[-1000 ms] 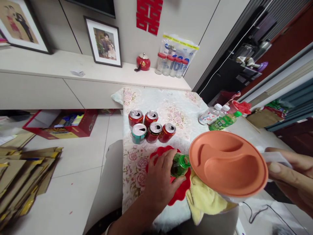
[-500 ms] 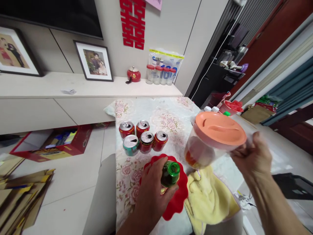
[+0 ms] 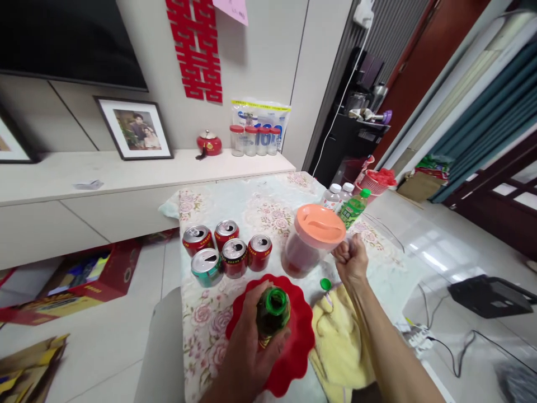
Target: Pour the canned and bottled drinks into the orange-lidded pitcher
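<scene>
From here I see the left hand [image 3: 247, 348] wrapped around a green bottle [image 3: 274, 314], with the thumb on one side and the fingers on the other. The bottle is over the red plate [image 3: 300, 341], nearly upright, with its open top facing up. I cannot tell if its bottom touches the plate.

Just right of the plate lies a yellow towel [image 3: 342, 336], and a green cap [image 3: 325, 284] sits by the towel's far edge.

The right hand [image 3: 353, 258] is past the plate and to its right. Its fingers are curled tight at the jug's side. They hide the handle, but it looks like they hold it. The jug [image 3: 305, 246] is just beyond the plate, a bit to the right, with its orange lid [image 3: 321, 224] on. So the jug is up and right from the left fingers, and the right hand is the one nearer to it. The jug's long way runs up and down, a little slanted to my eye.

Beyond the plate, to the left, stand five cans [image 3: 234, 260]. Far past the plate, to the right, are three drink bottles [image 3: 352, 210].
</scene>
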A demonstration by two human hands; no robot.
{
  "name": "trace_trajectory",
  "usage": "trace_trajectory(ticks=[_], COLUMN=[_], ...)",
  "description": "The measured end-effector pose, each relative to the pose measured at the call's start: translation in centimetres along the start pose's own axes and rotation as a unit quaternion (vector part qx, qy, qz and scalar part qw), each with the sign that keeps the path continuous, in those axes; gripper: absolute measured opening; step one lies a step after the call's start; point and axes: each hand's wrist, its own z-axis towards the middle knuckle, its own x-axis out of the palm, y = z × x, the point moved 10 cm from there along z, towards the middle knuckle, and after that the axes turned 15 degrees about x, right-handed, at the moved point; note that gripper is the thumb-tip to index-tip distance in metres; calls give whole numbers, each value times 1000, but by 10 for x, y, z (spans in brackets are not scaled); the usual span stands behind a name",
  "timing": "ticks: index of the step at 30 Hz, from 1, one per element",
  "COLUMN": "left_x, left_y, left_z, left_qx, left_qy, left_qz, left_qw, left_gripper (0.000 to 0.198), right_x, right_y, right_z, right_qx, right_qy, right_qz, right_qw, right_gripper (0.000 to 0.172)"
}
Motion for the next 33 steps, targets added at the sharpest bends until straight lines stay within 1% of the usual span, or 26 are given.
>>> trace_trajectory(ticks=[3,6,8,10,11,13,15,17,19,21,23,24,25,26,28,29,31,33], left_x=[1,-1,-1,-1,-1,-2,-2,-4,-7,-5,-4,-5,-5,-6,-4,-3,-2,-4], left_y=[6,7,8,10,12,15,18,21,22,24,25,24,23,22,19,18,15,15], left_z=[-5,-8,-7,-6,-5,-5,-6,-7,-8,-9,-9,-9,-9,-9,-9,-9,-9,-9], left_qx=[-41,-71,-75,-67,-58,-40,-32,-25,-21,-20,-26,-26,-26,-29,-40,-45,-52,-52], left_qy=[-16,-40,-34,-16,-9,0,2,-6,-18,-3,9,7,-1,-13,-31,-37,-52,-59], left_qz=[-18,-24,-17,-7,-1,14,32,43,48,54,62,63,61,56,39,31,27,32], left_qw=[999,996,996,998,998,999,999,999,998,998,998,998,998,998,998,998,997,996], left_gripper=[64,63,64,66,66,65,65,65,65,66,66,66,65,64,64,64,63,62], right_x=[-2,-10,-25,-48,-59,-75,-74,-62,-45,-32,-26,-24,-23,-20,-10,-1,26,59], right_y=[-8,-6,-6,-11,-17,-32,-48,-58,-62,-64,-63,-61,-57,-51,-34,-24,-2,17], right_z=[2,0,-6,-18,-25,-42,-57,-68,-72,-72,-71,-72,-73,-77,-89,-98,-121,-144], right_qx=[19,51,79,113,133,172,195,189,169,152,143,136,126,109,59,27,-38,-87], right_qy=[-1,-6,-23,-58,-76,-92,-69,-44,-25,-14,-11,-11,-12,-13,-9,-1,39,88], right_qz=[-17,-62,-112,-185,-232,-343,-455,-550,-621,-668,-695,-701,-701,-695,-667,-645,-594,-545], right_qw=[1000,997,990,974,961,919,866,812,765,728,704,700,702,710,742,763,803,829], right_gripper=[70,67,64,60,55,42,31,22,22,20,16,15,14,14,17,21,26,27])
